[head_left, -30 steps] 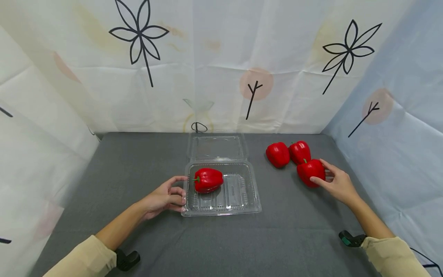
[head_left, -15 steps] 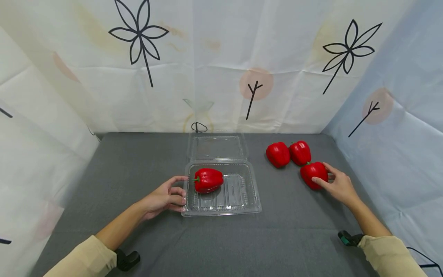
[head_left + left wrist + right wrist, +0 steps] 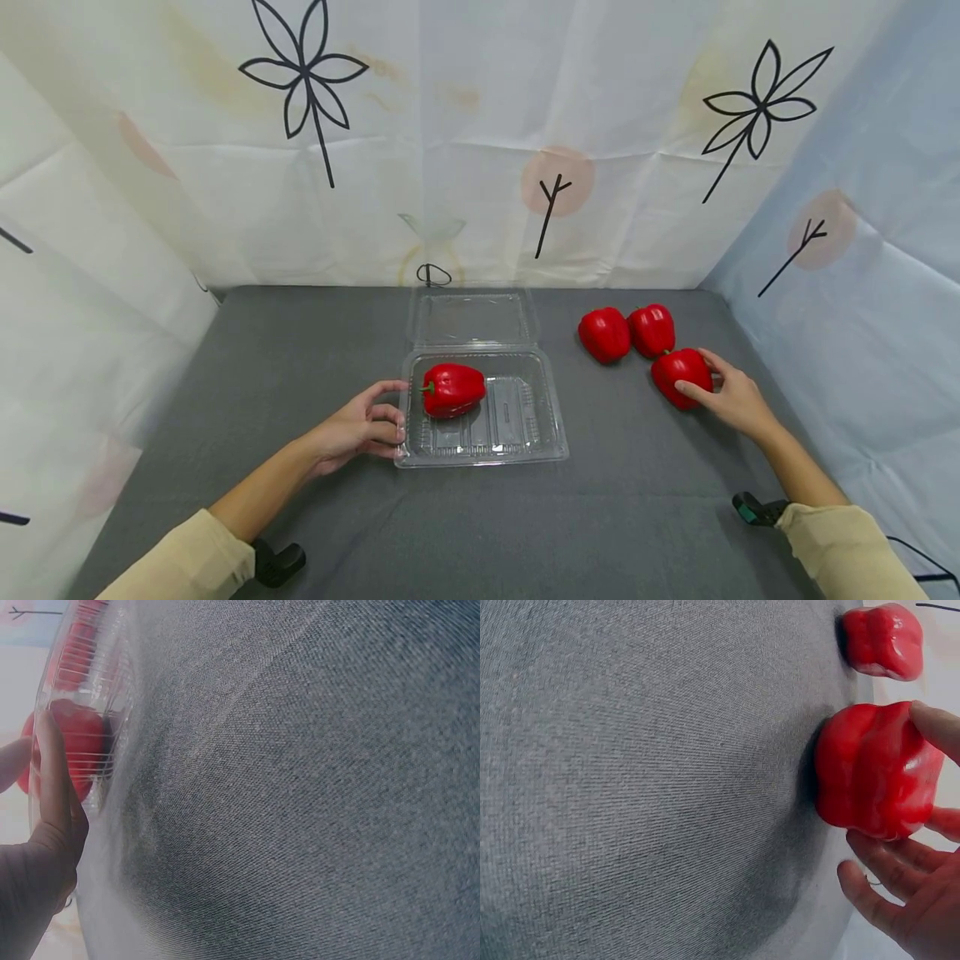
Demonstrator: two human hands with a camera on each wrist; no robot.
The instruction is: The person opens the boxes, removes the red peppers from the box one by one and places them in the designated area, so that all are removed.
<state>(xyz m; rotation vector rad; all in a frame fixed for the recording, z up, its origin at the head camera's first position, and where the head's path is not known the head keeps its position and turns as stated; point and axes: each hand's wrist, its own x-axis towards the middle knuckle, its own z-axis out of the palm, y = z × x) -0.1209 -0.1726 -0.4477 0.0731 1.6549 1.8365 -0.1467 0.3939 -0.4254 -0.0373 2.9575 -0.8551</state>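
A red bell pepper [image 3: 453,390] with a green stem lies on its side in the left part of a clear plastic clamshell container [image 3: 517,446]. My left hand [image 3: 358,432] holds the container's left rim, thumb on one side of the wall and fingers on the other in the left wrist view. At the right, my right hand [image 3: 737,404] grips another red bell pepper [image 3: 870,772], thumb on its near side and fingers around the far side. This pepper sits low, close over the grey cloth. Its underside is hidden.
Two more red bell peppers, a left one [image 3: 604,335] and a right one [image 3: 652,330], rest side by side behind the gripped one. The container's lid [image 3: 474,319] lies folded back toward the rear curtain [image 3: 480,125]. Grey cloth [image 3: 300,350] covers the table.
My right hand has shifted slightly right with its bell pepper, away from the two behind it, and then stays nearly still. The left hand and container hold their place.
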